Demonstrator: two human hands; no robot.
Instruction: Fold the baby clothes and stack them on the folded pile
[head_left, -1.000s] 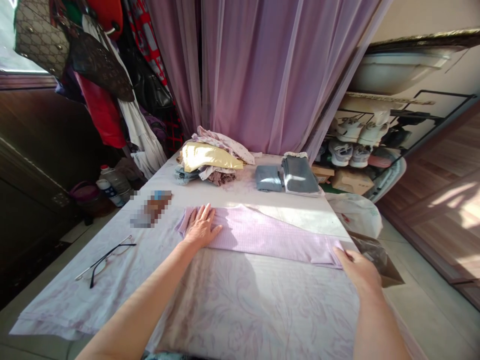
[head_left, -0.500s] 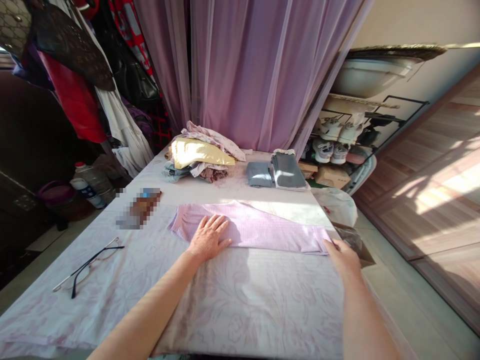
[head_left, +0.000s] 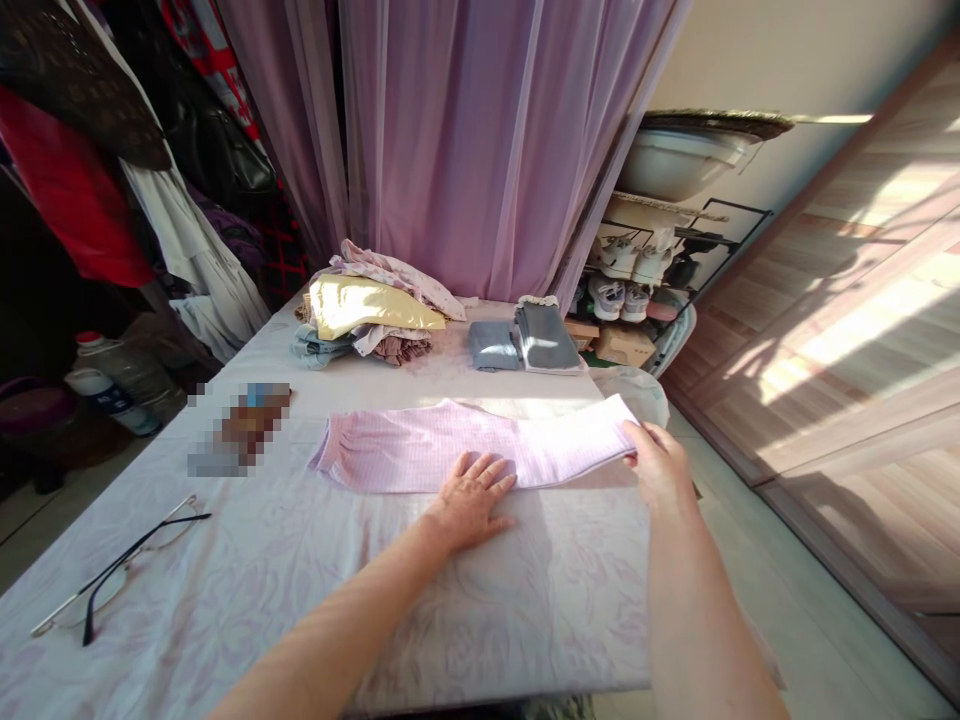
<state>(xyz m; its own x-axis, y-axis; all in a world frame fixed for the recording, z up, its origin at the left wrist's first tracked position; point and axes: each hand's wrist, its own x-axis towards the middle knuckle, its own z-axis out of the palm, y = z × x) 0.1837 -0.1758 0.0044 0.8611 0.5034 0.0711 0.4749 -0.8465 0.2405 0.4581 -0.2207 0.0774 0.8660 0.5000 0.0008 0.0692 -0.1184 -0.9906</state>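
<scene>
Pinches raised end of pale-pink checked fabric garment (head_left: 412, 445) in right hand (head_left: 664, 465), near right edge of table (head_left: 547, 590). Presses near edge with left hand (head_left: 471, 505), fingers spread. Shows open strip beyond.

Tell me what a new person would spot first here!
Probably the big purple curtain behind the table. Next, the pink cloth stretched across the table, left hand on its near edge, right hand pinching its right end. Then the sunny yellow cloth in the pile at the back left.
</scene>
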